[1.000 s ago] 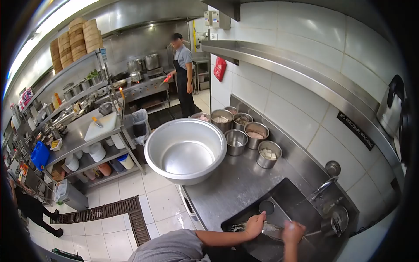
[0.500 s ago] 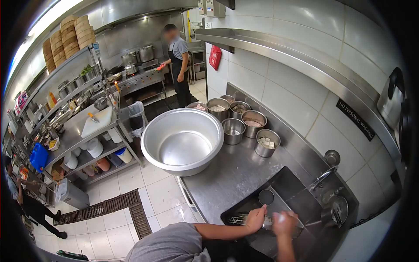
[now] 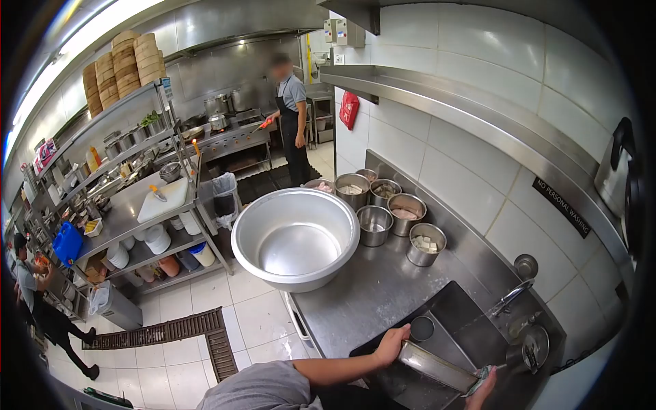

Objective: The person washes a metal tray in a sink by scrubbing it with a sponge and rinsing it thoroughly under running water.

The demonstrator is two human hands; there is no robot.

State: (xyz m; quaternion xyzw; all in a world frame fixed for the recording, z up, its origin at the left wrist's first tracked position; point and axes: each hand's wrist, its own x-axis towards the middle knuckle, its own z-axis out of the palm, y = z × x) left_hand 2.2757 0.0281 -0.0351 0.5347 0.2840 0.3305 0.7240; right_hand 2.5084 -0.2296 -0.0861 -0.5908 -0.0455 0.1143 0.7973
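Note:
Over the sink [image 3: 447, 301], a long metal pan [image 3: 437, 365] is tilted across my view; its exact kind is hard to make out. My left hand [image 3: 391, 347] grips its upper left end. At the opposite end, my right hand [image 3: 484, 391] presses a crumpled white and green cloth [image 3: 480, 380] against the pan; whether it is a cloth or a pad is unclear. A round drain fitting [image 3: 422, 328] shows in the sink floor beyond my left hand. The faucet [image 3: 511, 298] stands at the sink's far right.
A large aluminum basin [image 3: 295, 280] sits at the counter's left edge. Behind it are several steel pots, one with white cubes [image 3: 426, 244]. A wall shelf [image 3: 471, 113] overhangs the right. One person [image 3: 292, 116] stands by the stoves, another [image 3: 41, 294] at far left.
The metal pan has come up into view between my hands. My right hand has moved right and down to its far end with the cloth. The view has shifted slightly.

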